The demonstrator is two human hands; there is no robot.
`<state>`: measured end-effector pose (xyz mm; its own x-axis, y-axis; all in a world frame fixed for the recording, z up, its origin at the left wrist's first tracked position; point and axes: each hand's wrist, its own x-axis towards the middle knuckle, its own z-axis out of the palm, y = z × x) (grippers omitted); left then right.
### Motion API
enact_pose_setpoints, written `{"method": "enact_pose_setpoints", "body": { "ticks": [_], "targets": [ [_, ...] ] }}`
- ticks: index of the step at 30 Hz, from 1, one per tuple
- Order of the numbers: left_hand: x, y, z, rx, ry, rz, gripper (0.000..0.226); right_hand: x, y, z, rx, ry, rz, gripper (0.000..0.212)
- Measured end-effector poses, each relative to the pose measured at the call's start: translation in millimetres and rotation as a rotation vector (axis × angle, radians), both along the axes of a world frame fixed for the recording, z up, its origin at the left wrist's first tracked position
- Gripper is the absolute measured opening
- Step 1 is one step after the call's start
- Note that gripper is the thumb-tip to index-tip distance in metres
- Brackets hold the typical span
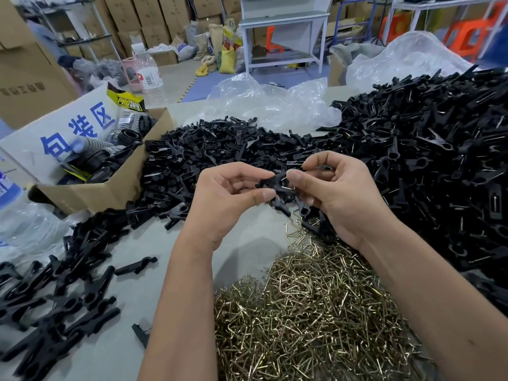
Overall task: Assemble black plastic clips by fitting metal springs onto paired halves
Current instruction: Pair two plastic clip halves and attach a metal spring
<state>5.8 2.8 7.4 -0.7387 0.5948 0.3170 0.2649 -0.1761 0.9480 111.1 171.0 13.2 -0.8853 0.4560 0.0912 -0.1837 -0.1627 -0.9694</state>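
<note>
While black plastic clips lay scattered in a loose heap [55, 292] at the far left of the pale grey table [132, 243], an open brown cardboard box of black ribbed parts [110, 171] stood behind them with a clear plastic bottle [148, 75] beyond it. Moving right, a wide mound of black plastic clip halves [192, 149] stretched across the middle. Above its near edge my left hand [228, 199] curled its fingers and thumb around one end of a pair of black plastic clip halves [277, 184], and my right hand [338, 191] pinched the other end, so both hands gripped the same piece between them. Whether a spring already sat on it I could not tell. Below my wrists lay a pile of brass-coloured bent wire springs [310, 312]. At the far right rose a large heap of black clips with wire showing [434, 149], touching crumpled clear plastic sheeting [275, 103] behind.
</note>
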Motion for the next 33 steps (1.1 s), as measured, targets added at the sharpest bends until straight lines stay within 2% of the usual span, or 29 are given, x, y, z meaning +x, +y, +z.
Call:
{"method": "enact_pose_setpoints", "body": {
  "ticks": [6, 12, 16, 20, 26, 33],
  "targets": [
    [-1.0, 1.8, -2.4, 0.078, -0.037, -0.023, 0.027, 2.0, -5.9, 0.9, -0.277, -0.107, 0.354, 0.028],
    [1.2, 0.7, 0.3, 0.089, -0.082, -0.069, 0.026, 3.4, -1.1, -1.7, -0.505, -0.095, 0.518, 0.029],
    [1.5, -0.4, 2.6, 0.099, -0.074, -0.042, 0.041, 2.7, 1.4, -2.9, -0.718, -0.065, 0.682, 0.052],
    [0.0, -3.7, 1.8, 0.11, -0.054, -0.056, 0.048, 1.7, -2.1, -0.4, -0.79, -0.094, 0.718, 0.044],
    [2.3, -3.9, 4.4, 0.031, -0.014, 0.03, 0.054, 1.2, 1.4, 2.2, -1.016, -0.104, 0.749, 0.027],
    [8.8, 1.9, 7.8, -0.012, 0.041, 0.065, 0.05, 3.1, 7.0, 2.4, -0.959, -0.143, 0.681, 0.023]
  ]
}}
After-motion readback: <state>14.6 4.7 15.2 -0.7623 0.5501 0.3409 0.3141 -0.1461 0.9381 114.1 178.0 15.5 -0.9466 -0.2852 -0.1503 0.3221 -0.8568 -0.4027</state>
